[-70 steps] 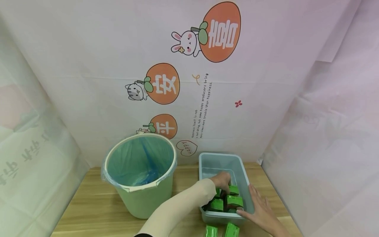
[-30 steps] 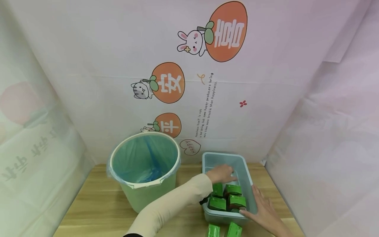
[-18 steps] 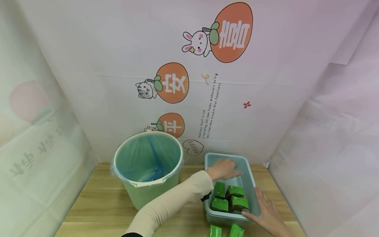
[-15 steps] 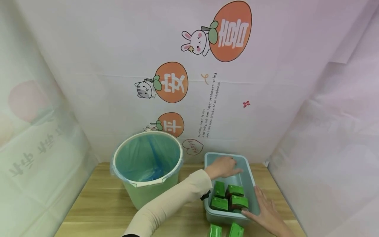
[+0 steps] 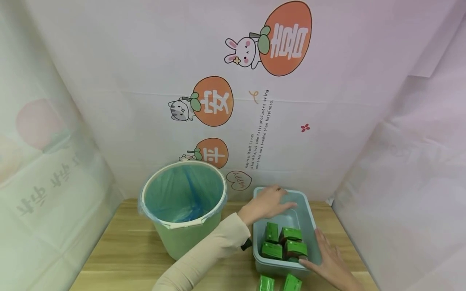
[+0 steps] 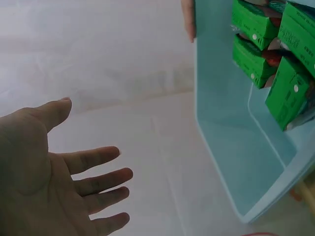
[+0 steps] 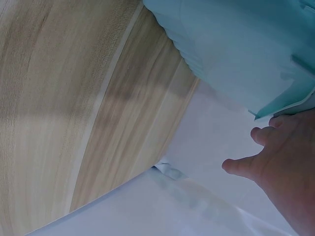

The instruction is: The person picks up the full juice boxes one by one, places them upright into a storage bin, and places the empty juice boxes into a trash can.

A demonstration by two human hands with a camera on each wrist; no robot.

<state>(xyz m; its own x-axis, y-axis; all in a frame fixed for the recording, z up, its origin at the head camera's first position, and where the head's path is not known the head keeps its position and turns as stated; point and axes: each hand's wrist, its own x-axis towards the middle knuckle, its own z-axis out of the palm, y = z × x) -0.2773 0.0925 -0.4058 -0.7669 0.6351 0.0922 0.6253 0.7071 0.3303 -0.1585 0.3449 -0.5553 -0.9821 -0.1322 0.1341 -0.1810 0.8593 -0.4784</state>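
Note:
My left hand hangs over the back left part of a light blue plastic bin. Its fingers are spread and hold nothing, as the left wrist view confirms with the palm beside the bin. Several small green boxes with dark reddish sides stand grouped in the bin's front half. My right hand holds the bin at its front right corner, the thumb over the rim and the fingers along the outer right side. Two more green boxes lie on the table before the bin, partly cut off by the frame.
To the left stands a green bucket lined with a thin bluish plastic bag. Both containers rest on a wood-grain tabletop. White printed sheets enclose the back and sides.
My left hand has lifted from among the green boxes, its fingers spreading, and moved back and to the left. A box sits where it was. The right hand stays on the bin.

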